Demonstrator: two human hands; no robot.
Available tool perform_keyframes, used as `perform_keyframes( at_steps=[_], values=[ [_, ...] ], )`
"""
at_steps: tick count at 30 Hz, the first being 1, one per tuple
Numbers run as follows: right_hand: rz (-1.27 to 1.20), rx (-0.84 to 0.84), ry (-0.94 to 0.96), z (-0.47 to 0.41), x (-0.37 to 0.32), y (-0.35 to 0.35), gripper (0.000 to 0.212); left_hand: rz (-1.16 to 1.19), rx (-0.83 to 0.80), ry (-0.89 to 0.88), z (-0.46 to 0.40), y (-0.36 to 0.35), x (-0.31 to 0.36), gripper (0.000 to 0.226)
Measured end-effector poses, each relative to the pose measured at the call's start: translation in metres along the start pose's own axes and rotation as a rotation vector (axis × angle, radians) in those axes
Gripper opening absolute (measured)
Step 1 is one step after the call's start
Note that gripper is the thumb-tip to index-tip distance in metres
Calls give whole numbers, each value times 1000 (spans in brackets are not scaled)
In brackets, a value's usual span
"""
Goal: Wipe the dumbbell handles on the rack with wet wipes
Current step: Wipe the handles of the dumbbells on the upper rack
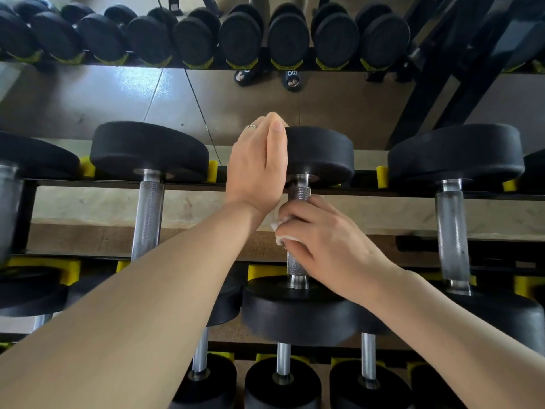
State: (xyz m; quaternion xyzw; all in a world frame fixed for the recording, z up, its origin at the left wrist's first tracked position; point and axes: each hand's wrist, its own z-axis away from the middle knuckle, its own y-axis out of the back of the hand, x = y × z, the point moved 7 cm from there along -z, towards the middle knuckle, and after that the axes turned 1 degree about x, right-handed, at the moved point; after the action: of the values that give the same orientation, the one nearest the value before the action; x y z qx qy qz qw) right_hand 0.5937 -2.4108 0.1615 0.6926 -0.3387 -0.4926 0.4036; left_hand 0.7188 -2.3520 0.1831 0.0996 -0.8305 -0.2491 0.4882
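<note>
A black dumbbell with a knurled steel handle (298, 193) lies on the middle tier of the rack, in the centre of the view. My right hand (318, 240) is wrapped around that handle, with a white wet wipe (281, 231) pressed between palm and steel; only a corner of the wipe shows. My left hand (259, 163) grips the left side of the dumbbell's far head (321, 152), thumb on its top edge. The near head (295, 314) sits below my right wrist.
Neighbouring dumbbells lie to the left (147, 214) and right (452, 231) on the same tier, in yellow cradles (212, 171). A lower tier of smaller dumbbells (283, 376) is beneath. A mirror behind reflects another row (289, 36). A black rack strut (442, 84) slants at the upper right.
</note>
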Motion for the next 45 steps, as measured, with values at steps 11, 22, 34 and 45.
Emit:
perform_keyframes(
  at_steps=[11,22,34,45],
  values=[
    [-85,271,-264,20,14,16,13,46,-49,-17,0,-2,-3,33],
    [-153,394,-477,5,6,36,16,50,-68,24,-1,-1,-3,33],
    [-124,111,-518,52,37,30,15,41,-23,4,1,-3,-5,36],
    [19,109,-391,5,-4,12,26,22,15,-9,1,-2,-4,34]
  ],
)
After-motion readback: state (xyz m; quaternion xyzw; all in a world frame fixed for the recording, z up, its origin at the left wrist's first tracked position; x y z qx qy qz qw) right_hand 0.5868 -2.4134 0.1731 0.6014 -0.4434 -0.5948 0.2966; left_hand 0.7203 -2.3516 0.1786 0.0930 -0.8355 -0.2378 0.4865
